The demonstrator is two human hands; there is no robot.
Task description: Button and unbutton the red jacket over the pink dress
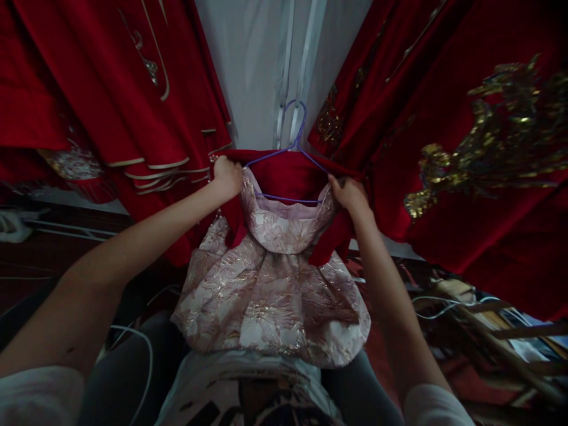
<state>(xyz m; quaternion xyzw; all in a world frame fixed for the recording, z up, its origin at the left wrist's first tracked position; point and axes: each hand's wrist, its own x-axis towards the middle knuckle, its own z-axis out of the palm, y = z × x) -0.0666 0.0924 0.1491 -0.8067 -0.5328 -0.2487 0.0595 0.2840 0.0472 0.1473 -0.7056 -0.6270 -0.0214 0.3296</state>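
A shiny pale pink floral dress [279, 290] hangs in front of me on a thin purple hanger [303, 125]. A red short jacket [286, 173] lies behind its neckline and hangs down at both sides. My left hand [228, 176] is closed on the jacket's left shoulder edge, beside the dress strap. On the other side my right hand [352, 192] grips the jacket's right shoulder, thumb near the hanger's end and the other strap. The fingertips of both hands are partly hidden by cloth. The dress's skirt spreads down toward my lap.
Red garments with pale piping [146, 118] hang at the left. More red clothing with gold embroidery [426, 171] hangs at the right. Behind the hanger stands a pale wall with metal strips [306, 47]. A white cable [148, 355] crosses my leg; a wooden rack [510, 349] stands lower right.
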